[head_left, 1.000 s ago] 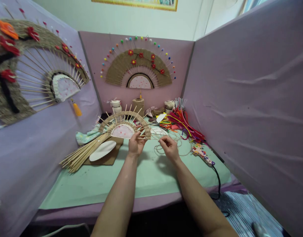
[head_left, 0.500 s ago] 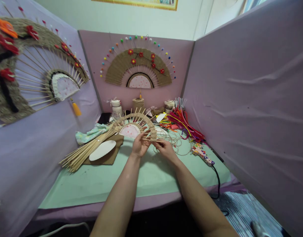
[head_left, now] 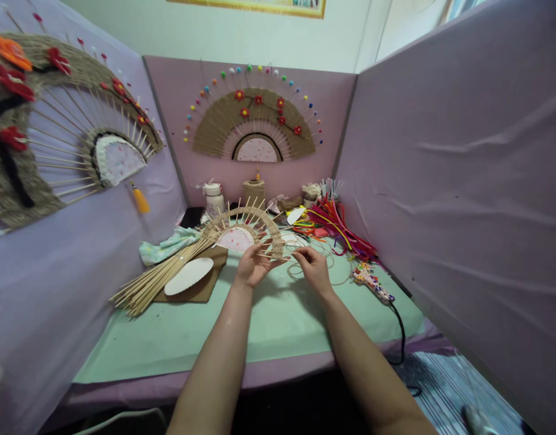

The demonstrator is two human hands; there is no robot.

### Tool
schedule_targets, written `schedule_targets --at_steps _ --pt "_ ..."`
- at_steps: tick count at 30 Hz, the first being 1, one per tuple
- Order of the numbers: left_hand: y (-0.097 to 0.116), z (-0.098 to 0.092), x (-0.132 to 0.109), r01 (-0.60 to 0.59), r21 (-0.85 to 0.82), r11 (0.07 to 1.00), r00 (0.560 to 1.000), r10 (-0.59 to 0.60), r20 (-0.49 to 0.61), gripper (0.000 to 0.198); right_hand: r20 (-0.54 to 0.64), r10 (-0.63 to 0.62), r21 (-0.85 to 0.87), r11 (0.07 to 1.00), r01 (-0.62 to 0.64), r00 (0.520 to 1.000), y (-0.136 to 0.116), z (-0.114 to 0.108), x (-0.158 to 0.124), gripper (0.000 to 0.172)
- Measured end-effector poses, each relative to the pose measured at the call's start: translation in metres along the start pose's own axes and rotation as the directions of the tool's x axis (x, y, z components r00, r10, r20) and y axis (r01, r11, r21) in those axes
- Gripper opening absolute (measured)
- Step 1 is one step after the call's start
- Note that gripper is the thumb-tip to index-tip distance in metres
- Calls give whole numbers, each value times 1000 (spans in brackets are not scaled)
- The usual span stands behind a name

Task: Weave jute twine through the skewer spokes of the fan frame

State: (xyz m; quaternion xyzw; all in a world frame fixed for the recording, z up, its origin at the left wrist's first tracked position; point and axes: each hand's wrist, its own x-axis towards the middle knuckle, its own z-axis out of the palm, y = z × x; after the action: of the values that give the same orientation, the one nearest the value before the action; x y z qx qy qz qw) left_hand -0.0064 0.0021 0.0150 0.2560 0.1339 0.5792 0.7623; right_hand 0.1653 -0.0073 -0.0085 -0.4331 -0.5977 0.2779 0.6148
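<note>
My left hand (head_left: 252, 264) grips the right end of a half-woven fan (head_left: 244, 226) made of wooden sticks, jute twine and a pink dotted half-round centre, held just above the green table top (head_left: 205, 338). My right hand (head_left: 311, 266) is beside it, fingers pinched on a strand of jute twine (head_left: 310, 254) that leads to the fan's edge. Loose loops of the same twine lie on the table under and behind my right hand.
A bundle of bamboo sticks (head_left: 158, 278) and a white half-round card (head_left: 188, 275) on brown cardboard lie at the left. Coloured pipe cleaners (head_left: 339, 229), a patterned glue gun (head_left: 372, 282) with a black cord, a twine spool (head_left: 254, 192) and a jar (head_left: 213, 197) stand behind. Finished fans hang on the purple partitions.
The fan tilted and shifted a little to the right in my left hand. My right hand went in to the fan's edge, then drew back slightly with the twine.
</note>
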Motion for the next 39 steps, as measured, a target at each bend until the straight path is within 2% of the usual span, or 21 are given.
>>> schedule_targets --at_steps 5,10,18,27,30,33,36,39 --pt "-1 -2 1 24 23 999 999 -25 24 40 -32 -45 -4 999 45 998 4 -1 1 24" --pt "0 -4 2 19 18 1000 1000 -19 -13 37 -64 -83 14 996 84 994 5 -1 0 24" --pt "3 -5 3 -42 15 999 997 43 -69 31 7 -191 -55 980 192 981 -3 -6 -2 21" --pt "2 -5 3 -33 17 999 996 35 -79 34 40 -276 -74 957 279 960 -7 -8 -6 19" --pt "2 -2 2 -18 32 999 998 20 -64 38 -9 -251 -52 967 250 968 -5 -7 -5 19" --pt "2 -1 0 7 56 998 999 -4 -49 40 -33 -159 16 987 159 987 -3 -7 -2 21" --pt "0 0 -1 35 70 997 999 -33 -30 36 23 -33 47 998 31 999 0 -5 1 25" --pt "-3 2 -2 75 78 994 997 -75 -9 36 86 27 46 998 -31 996 2 -3 2 28"
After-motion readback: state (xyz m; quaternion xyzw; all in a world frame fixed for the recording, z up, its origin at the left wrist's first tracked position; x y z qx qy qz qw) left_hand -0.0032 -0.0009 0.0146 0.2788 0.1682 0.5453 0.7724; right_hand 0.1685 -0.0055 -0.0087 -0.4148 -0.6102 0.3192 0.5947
